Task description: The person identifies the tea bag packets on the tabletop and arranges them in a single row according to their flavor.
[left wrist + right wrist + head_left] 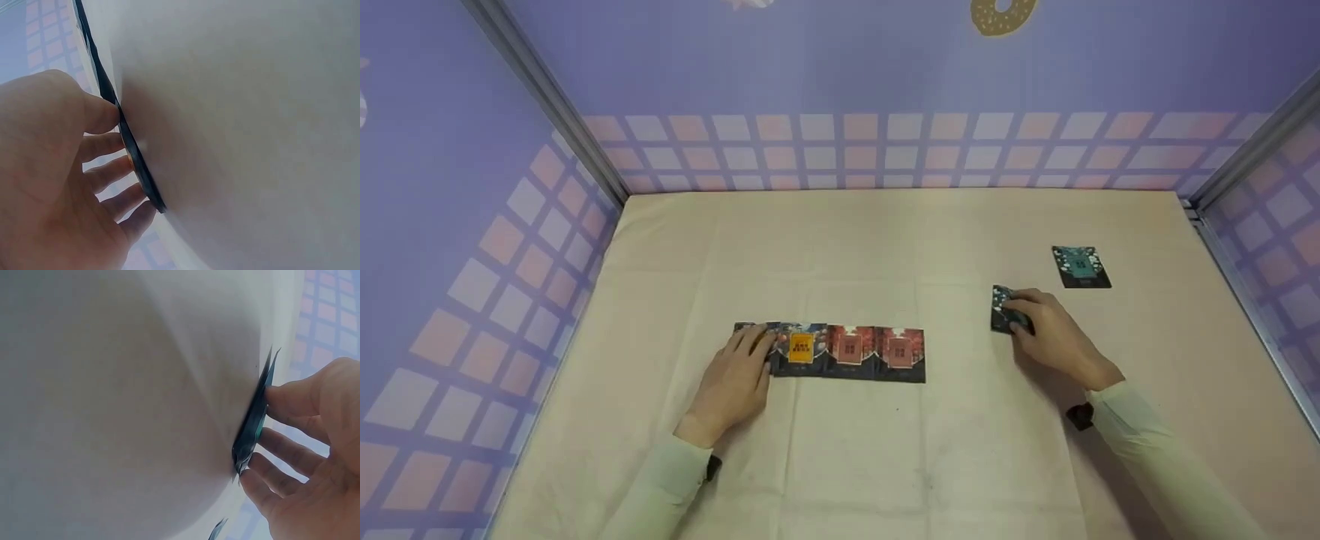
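Observation:
My left hand [735,382] rests with its fingertips on the left end of a row of flat printed sachets. The leftmost sachet [746,325] is mostly hidden under those fingers. Beside it lie a blue sachet with an orange label [801,349] and two red sachets [851,351], edge to edge. Farther right, my right hand [1046,334] grips a dark teal sachet [1002,307] by its edges, close over the cloth. In the right wrist view, two thin layers show at the end of the gripped sachet [256,419]. The left wrist view shows thumb and fingertips along a sachet's edge [138,157].
Another teal sachet [1081,267] lies by itself at the back right, beyond my right hand. A pale, creased cloth [840,255] covers the table. Purple walls with pink and white checks [904,142] stand around the table's back and sides.

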`<state>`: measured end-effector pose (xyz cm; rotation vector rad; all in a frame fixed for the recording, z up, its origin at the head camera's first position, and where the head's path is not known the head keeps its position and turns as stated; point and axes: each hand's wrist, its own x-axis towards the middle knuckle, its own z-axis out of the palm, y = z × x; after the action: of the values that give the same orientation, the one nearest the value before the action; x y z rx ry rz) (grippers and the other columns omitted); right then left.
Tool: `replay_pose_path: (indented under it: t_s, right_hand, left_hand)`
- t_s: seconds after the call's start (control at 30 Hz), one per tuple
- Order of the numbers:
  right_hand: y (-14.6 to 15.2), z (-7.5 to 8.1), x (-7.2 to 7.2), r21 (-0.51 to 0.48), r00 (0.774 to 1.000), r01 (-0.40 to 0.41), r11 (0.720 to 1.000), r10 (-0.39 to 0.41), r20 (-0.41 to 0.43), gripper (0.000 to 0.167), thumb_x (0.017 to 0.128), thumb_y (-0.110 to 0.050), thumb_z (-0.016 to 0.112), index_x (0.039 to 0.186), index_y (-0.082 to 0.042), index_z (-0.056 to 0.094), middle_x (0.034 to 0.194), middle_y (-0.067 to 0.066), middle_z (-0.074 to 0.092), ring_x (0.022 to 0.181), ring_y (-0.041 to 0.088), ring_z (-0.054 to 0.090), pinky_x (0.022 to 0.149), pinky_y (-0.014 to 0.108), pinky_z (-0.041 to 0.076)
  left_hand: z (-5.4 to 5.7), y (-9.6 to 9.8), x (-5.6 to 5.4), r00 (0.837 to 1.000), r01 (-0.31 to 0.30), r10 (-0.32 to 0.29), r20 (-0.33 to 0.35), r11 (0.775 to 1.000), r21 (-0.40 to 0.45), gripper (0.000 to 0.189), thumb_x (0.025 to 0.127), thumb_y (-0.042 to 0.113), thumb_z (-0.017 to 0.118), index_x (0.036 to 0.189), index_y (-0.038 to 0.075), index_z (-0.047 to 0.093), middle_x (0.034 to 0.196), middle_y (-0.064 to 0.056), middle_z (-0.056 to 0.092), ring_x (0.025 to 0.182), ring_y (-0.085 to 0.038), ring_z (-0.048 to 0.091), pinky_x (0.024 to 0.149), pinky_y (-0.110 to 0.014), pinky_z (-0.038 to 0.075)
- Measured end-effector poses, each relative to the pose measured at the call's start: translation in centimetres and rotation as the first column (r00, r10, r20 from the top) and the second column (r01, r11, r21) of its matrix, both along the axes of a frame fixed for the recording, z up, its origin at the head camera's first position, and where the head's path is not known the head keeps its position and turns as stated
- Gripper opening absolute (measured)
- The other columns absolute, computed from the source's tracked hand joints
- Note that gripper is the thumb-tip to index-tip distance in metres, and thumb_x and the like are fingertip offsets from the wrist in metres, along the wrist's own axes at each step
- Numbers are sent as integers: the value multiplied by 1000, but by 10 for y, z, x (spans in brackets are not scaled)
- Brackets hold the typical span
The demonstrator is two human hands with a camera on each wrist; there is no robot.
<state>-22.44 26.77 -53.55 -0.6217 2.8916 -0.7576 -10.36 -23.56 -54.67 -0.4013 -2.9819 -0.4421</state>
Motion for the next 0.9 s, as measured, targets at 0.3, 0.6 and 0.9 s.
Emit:
replay_pose_path:
  t_s: [0.3, 0.6, 0.9]
  right_hand:
    - [-9, 1, 18, 7, 999, -14, 1000, 14, 29, 42, 101, -1, 66, 142, 6, 63, 152, 28, 51, 142, 50, 49, 115, 63, 47]
    - [-23, 1, 34, 14, 998, -58, 998, 58, 15, 40, 100, -1, 70, 140, 4, 67, 150, 26, 55, 141, 47, 52, 114, 59, 49]
    - [-38, -1, 47, 14, 996, -89, 996, 89, -12, 39, 99, -2, 72, 138, 1, 69, 149, 24, 57, 140, 44, 55, 111, 56, 53]
  left_hand:
    - [-1, 2, 0, 1000, 7, -7, 1, 1000, 9, 43, 107, 12, 57, 147, -3, 58, 156, -25, 52, 147, -46, 48, 117, -62, 46]
    - [0, 3, 0, 1000, 2, -2, 18, 1000, 2, 44, 107, 13, 57, 148, -3, 57, 157, -24, 52, 147, -45, 47, 119, -61, 45]
    - [1, 1, -1, 999, -14, 15, 39, 1000, -17, 46, 107, 14, 57, 150, -2, 56, 158, -24, 50, 148, -45, 46, 117, -61, 46]
